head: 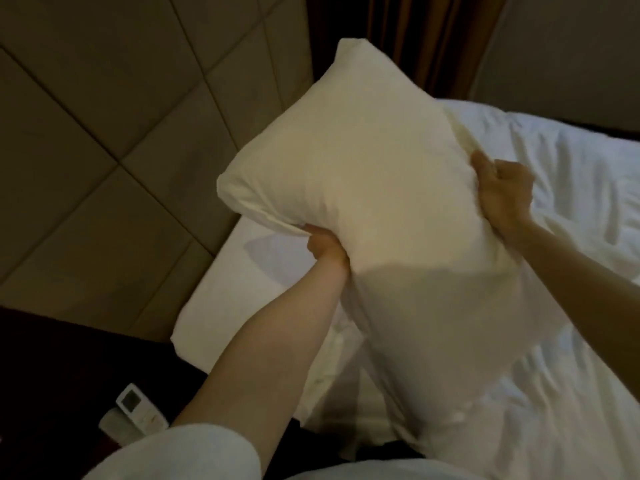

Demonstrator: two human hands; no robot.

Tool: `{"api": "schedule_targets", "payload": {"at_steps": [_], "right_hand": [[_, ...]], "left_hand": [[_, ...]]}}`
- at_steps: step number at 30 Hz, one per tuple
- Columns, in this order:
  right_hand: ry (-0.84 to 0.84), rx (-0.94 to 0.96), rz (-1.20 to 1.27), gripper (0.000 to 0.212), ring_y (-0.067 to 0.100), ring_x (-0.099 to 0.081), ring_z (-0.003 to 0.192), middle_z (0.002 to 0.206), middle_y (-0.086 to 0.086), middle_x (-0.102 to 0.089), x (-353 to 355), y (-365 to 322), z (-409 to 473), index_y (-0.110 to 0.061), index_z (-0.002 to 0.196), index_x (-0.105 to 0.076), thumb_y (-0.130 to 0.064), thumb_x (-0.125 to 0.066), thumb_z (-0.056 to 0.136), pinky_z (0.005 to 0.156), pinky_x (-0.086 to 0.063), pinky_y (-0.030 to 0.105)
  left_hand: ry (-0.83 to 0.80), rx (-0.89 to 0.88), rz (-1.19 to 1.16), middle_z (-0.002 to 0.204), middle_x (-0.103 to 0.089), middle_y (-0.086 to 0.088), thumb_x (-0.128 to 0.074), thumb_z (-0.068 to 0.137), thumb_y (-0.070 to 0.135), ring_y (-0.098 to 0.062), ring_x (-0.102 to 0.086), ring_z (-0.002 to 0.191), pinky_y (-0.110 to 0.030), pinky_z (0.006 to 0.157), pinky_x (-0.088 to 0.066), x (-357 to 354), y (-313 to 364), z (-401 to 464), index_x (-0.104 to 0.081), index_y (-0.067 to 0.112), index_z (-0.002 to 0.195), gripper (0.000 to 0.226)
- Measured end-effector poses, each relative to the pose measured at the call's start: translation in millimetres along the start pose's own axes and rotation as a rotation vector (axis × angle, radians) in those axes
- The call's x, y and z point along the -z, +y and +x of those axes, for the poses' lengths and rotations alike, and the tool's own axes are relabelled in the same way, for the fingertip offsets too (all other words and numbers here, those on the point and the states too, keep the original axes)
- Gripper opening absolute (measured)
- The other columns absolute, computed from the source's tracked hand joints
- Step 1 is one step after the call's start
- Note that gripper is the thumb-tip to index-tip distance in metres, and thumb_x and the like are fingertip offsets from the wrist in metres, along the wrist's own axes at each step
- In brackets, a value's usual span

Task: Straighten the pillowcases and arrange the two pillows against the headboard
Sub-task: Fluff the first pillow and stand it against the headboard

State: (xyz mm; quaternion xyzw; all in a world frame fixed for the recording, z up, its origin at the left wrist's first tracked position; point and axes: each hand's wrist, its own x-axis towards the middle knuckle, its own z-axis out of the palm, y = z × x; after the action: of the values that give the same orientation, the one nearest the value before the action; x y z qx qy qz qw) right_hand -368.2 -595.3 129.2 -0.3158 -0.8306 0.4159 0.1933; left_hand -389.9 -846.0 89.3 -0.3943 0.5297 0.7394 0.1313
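Observation:
A plump white pillow (360, 188) in a cream pillowcase is held up in the air above the bed, tilted with one corner toward the top. My left hand (325, 245) pinches its lower left edge. My right hand (502, 195) grips the right edge, bunching the fabric. The padded brown headboard (104, 133) with square panels fills the left side. No second pillow is clearly visible; part of the bed is hidden behind the held pillow.
The bed with a white sheet (239, 292) and a rumpled white duvet (571, 306) lies below and to the right. A remote control (138, 408) rests on a dark nightstand at lower left. Brown curtains (415, 39) hang at the top.

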Motion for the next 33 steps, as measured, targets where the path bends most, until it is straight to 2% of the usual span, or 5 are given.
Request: {"api": "schedule_targets", "payload": {"at_steps": [12, 22, 24, 28, 33], "right_hand": [[0.225, 0.084, 0.300, 0.059, 0.011, -0.035, 0.048, 0.049, -0.004, -0.037, -39.4, -100.5, 41.3, -0.019, 0.047, -0.034, -0.062, -0.046, 0.086, 0.054, -0.034, 0.032], [0.273, -0.104, 0.551, 0.054, 0.000, -0.039, 0.041, 0.040, -0.013, -0.041, -163.8, -160.2, 134.4, -0.027, 0.045, -0.033, -0.055, -0.047, 0.089, 0.045, -0.034, 0.012], [0.246, -0.169, 0.581, 0.047, 0.006, -0.049, 0.057, 0.058, -0.009, -0.051, -193.0, -165.0, 163.9, -0.026, 0.055, -0.044, -0.054, -0.043, 0.092, 0.058, -0.041, 0.022], [0.177, -0.323, 0.547, 0.055, 0.033, -0.058, 0.111, 0.119, 0.015, -0.063, -257.3, -174.7, 221.8, -0.006, 0.120, -0.059, -0.049, -0.035, 0.096, 0.099, -0.045, 0.046], [-0.187, -0.449, 0.571, 0.041, 0.020, -0.055, 0.084, 0.102, 0.008, -0.059, -324.7, -169.4, 270.4, -0.010, 0.136, -0.047, -0.027, -0.034, 0.101, 0.072, -0.045, 0.034]], "left_hand": [[-0.066, -0.377, 0.061, 0.133, -0.056, -0.019, -0.025, 0.100, 0.050, -0.034, -0.055, 0.117, -0.025, 0.079, -0.037, -57.1, 171.1, 50.0, -0.052, -0.002, 0.130, 0.066], [-0.037, -0.744, 0.182, 0.089, -0.067, -0.008, -0.033, 0.097, 0.049, -0.021, -0.057, 0.081, -0.021, 0.058, -0.040, -145.7, 342.6, 147.3, -0.064, 0.007, 0.082, 0.055], [-0.019, -0.879, 0.307, 0.078, -0.061, -0.003, -0.033, 0.098, 0.049, -0.022, -0.058, 0.079, -0.015, 0.050, -0.040, -174.5, 382.3, 163.5, -0.060, 0.012, 0.072, 0.051], [0.061, -1.142, 0.637, 0.112, -0.065, -0.013, -0.032, 0.097, 0.046, -0.030, -0.061, 0.100, -0.031, 0.076, -0.044, -241.8, 454.7, 197.6, -0.059, 0.010, 0.113, 0.048], [0.026, -1.284, 0.981, 0.119, -0.058, -0.014, -0.038, 0.094, 0.042, -0.034, -0.060, 0.102, -0.038, 0.078, -0.049, -303.3, 487.7, 256.2, -0.047, 0.012, 0.126, 0.044]]}}
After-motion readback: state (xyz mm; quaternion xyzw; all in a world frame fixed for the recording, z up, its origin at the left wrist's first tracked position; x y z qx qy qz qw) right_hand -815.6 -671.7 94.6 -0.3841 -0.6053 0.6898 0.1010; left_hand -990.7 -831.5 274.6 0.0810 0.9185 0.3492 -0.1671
